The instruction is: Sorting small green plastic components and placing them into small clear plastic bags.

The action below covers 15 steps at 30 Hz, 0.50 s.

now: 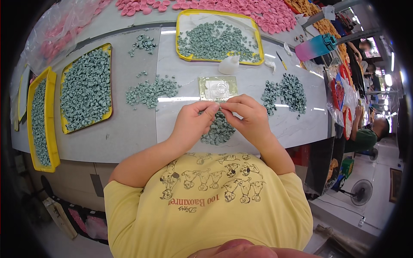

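My left hand (194,120) and my right hand (248,117) meet at the near middle of the table, fingertips pinched together. A small green piece, mostly hidden, shows between the fingertips. Right below and partly behind my hands lies a heap of small green pieces (217,133). Just beyond my fingers sits a flat greenish square sheet (232,84) with a pale, shiny middle. Behind it stands a white squeeze bottle (229,65).
Loose green piles flank my hands at left (150,92) and right (293,92). Yellow-rimmed trays (110,86) of green pieces stand left, with another tray (177,32) at the back. A yellow-handled knife (283,64) and a pink-blue water bottle (310,48) lie at right. Pink pieces (271,17) cover the far side.
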Available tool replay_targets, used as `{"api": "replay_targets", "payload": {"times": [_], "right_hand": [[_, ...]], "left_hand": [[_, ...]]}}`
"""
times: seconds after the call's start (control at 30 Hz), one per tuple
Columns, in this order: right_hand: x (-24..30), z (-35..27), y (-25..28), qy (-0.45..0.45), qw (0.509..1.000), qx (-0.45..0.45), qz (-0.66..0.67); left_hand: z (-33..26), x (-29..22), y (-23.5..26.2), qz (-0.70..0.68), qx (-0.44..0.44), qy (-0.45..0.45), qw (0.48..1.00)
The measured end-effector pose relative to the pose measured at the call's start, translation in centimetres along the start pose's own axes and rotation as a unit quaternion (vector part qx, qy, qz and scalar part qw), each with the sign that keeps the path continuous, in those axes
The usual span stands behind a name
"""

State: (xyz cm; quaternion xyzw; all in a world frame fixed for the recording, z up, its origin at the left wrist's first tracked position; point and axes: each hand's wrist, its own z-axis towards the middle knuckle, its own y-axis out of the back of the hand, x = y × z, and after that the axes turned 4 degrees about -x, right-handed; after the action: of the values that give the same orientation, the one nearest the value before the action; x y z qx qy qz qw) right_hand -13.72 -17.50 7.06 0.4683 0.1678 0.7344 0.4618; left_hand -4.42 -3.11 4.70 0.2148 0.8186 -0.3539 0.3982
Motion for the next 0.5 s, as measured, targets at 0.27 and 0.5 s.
{"api": "replay_targets", "payload": {"times": [0.27, 0.5], "right_hand": [[-2.2, 0.6, 0.1, 0.094, 0.983, -0.021, -0.154], [-3.1, 0.9, -0.3, 0.156, 0.963, 0.01, -0.221]], "left_hand": [[0.3, 0.1, 0.3, -0.123, 0.027, 0.02, 0.992], [0.1, 0.0, 0.3, -0.112, 0.0, -0.004, 0.994]]}}
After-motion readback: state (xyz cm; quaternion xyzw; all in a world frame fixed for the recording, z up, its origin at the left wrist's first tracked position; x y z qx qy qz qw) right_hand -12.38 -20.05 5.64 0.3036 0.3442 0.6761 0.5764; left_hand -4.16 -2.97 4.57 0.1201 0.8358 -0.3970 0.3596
